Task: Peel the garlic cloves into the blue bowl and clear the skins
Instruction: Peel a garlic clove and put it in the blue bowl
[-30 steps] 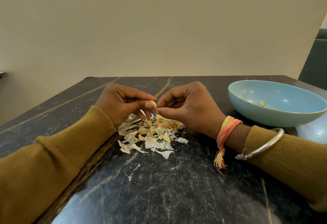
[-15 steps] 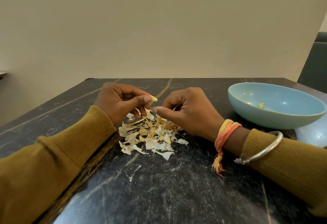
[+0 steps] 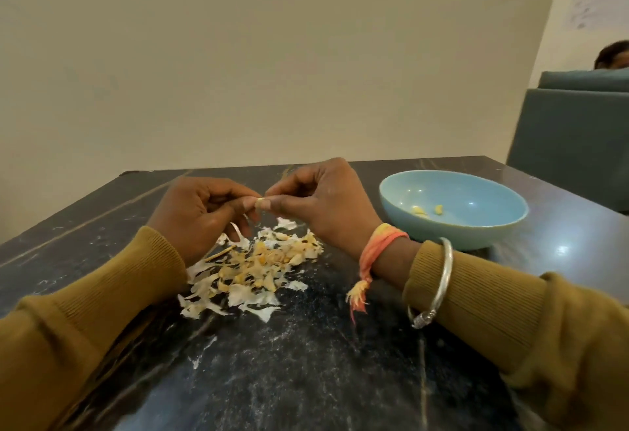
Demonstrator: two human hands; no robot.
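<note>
The glossy black stone counter (image 3: 306, 379), veined with thin pale streaks and dusted with white flecks, fills the near ground. Two ribbed mustard knit sleeves (image 3: 85, 311) lie across it. At the right wrist hang a smooth round silver bangle (image 3: 442, 280) and a frayed orange-and-yellow thread wristband (image 3: 377, 246) with a tassel end.

Just below and between the hands, a loose heap of papery white and tan garlic skins (image 3: 252, 267) lies flat on the counter, thin, curled and torn.

Above it the left hand (image 3: 197, 216) and right hand (image 3: 323, 206) meet, raised off the counter. Both pinch a small pale garlic clove (image 3: 260, 199) between thumb and fingertips, with the other fingers curled in.

To the right of the right hand, near it, sits a shallow round pale-blue glazed bowl (image 3: 452, 229) with a few yellowish peeled pieces (image 3: 420, 211) on its bottom.

Beyond the bowl, past the counter's far right edge, stands a teal upholstered chair back (image 3: 571, 144). A plain matte beige wall (image 3: 272, 56) closes the room behind the hands.
</note>
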